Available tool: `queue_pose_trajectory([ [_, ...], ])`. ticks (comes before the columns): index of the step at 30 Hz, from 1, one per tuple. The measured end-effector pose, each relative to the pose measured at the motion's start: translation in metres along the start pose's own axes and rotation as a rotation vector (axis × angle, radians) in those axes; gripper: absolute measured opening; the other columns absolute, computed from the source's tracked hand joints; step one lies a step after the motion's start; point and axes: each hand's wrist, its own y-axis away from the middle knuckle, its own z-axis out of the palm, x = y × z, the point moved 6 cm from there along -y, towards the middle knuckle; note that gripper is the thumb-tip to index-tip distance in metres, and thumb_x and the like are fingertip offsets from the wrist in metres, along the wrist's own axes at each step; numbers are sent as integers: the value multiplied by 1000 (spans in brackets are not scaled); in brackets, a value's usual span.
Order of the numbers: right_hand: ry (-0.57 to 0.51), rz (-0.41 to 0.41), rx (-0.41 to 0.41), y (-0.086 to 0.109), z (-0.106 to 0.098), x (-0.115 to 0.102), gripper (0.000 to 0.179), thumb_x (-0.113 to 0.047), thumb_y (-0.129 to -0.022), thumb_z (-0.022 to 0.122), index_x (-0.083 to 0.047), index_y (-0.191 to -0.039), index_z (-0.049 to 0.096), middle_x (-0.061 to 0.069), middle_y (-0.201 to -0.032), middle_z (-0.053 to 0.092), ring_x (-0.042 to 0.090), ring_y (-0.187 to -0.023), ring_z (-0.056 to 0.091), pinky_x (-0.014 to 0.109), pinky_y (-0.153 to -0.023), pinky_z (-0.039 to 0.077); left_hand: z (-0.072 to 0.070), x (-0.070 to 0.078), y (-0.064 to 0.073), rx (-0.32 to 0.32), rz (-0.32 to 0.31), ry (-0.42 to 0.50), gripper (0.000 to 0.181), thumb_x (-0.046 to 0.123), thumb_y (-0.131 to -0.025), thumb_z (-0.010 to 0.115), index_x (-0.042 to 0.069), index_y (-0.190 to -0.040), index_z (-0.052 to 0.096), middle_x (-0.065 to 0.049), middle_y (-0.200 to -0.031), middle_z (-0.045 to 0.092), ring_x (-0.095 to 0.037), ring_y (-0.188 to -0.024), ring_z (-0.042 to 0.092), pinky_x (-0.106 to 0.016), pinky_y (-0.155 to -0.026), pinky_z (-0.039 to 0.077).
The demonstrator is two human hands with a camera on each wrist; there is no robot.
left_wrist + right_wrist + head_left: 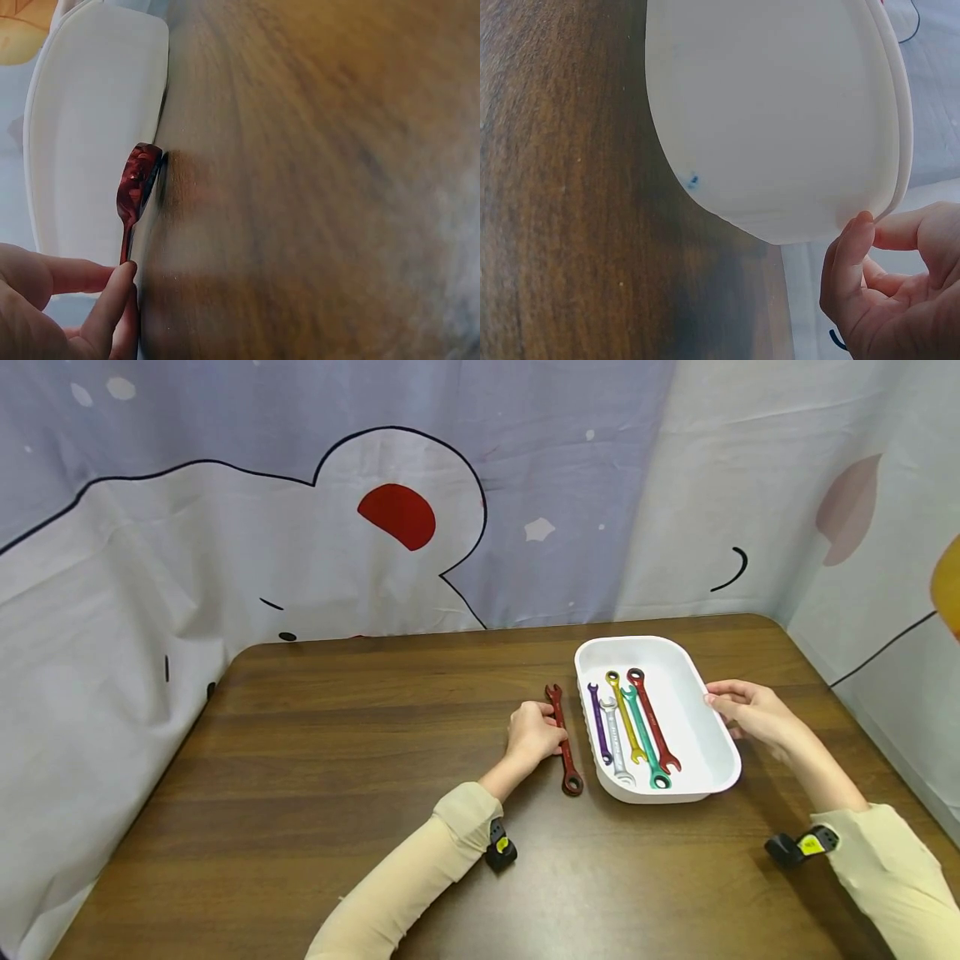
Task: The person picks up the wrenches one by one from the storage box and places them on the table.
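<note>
A red ratchet wrench [568,760] lies lengthwise just left of a white plastic tray [705,777]. My left hand [531,733] pinches this wrench by the middle of its shank between thumb and fingers. In the left wrist view its ring end [139,176] points away from the fingers, close over the wood. At the tray's right side, my right hand [750,714] grips the rim. Inside the tray are several wrenches: a purple one [598,722], a silver one [616,739], a yellow one [627,718], a green one [645,735] and another red one [652,718].
The brown wooden table [315,793] stretches out to the left and in front of the tray. A printed curtain [300,560] hangs along its back edge and sides. Both wrists carry small black cameras, with the left camera [501,847] near the table.
</note>
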Motion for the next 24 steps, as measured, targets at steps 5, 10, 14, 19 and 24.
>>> queue_pose_trajectory([
  [5,7,2,2,0,0,0,56,-28,-100,48,11,-138,34,-17,-87,59,2,-74,58,25,-64,56,0,4,1,9,48,-82,43,0,-76,68,-2,-118,65,-9,-86,74,-16,-53,69,-16,-44,51],
  [10,5,0,0,0,0,0,57,-28,-100,48,11,-138,33,-17,-86,59,2,-74,57,24,-63,55,0,5,1,10,57,-121,45,1,-75,69,-1,-120,65,-7,-85,74,-14,-53,69,-16,-50,53],
  [14,-8,-3,1,0,0,-1,57,-28,-100,48,11,-138,33,-19,-84,58,1,-74,57,24,-63,55,0,5,0,15,65,-149,41,0,-75,69,2,-116,68,-7,-89,72,-13,-52,68,-17,-64,55],
  [19,-18,-8,1,1,1,-1,57,-28,-100,49,12,-138,33,-21,-83,58,0,-74,57,24,-63,55,1,4,-1,-2,51,-130,39,-3,-76,66,2,-115,69,-8,-93,69,-14,-53,69,-14,-63,54],
  [24,-13,-9,1,0,0,0,58,-29,-100,48,12,-138,33,-20,-84,58,0,-74,57,24,-63,55,1,5,-1,-5,65,-150,31,-1,-75,66,2,-106,71,-6,-87,70,-14,-52,68,-16,-62,55],
])
